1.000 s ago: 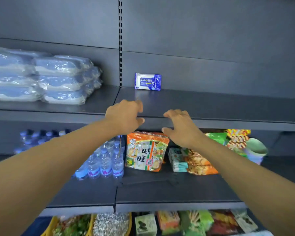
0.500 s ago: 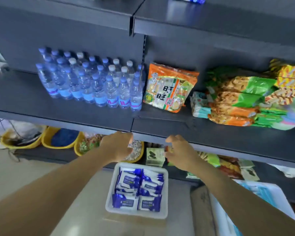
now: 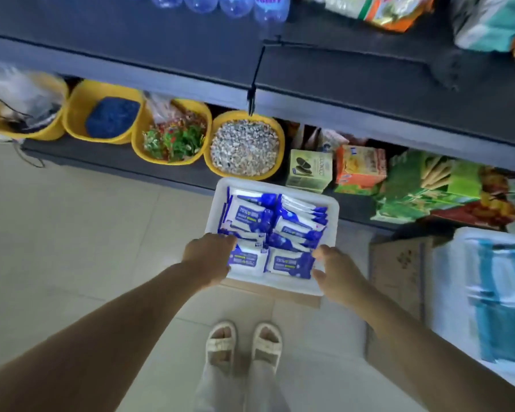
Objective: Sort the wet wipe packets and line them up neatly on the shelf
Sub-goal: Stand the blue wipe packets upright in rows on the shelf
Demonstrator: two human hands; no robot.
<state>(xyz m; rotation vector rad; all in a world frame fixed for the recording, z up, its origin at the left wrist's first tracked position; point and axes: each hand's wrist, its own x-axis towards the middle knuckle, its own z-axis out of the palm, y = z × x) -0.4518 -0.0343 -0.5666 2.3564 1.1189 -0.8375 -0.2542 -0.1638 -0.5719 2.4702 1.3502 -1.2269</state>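
A white tray (image 3: 331, 203) sits low in front of the bottom shelf, on a piece of cardboard. It holds several blue and white wet wipe packets (image 3: 292, 263), some lying flat and some standing on edge. My left hand (image 3: 208, 257) is over the tray's near left corner, with its fingertips reaching onto the front left packet (image 3: 246, 260). My right hand (image 3: 336, 275) hovers at the near right corner, beside the front right packet. Its thumb and fingers are spread and hold nothing.
Yellow basins (image 3: 244, 144) of gravel, plants and blue material line the bottom shelf (image 3: 107, 156); snack boxes (image 3: 360, 168) stand right of them. A dark shelf edge (image 3: 369, 114) juts out above. A cardboard box (image 3: 399, 278) and a white crate (image 3: 488, 292) stand at right. My sandalled feet (image 3: 244, 343) are below.
My view has swung down from the upper shelf to the floor-level tray. Both hands have dropped from the shelf edge to the tray's near corners.
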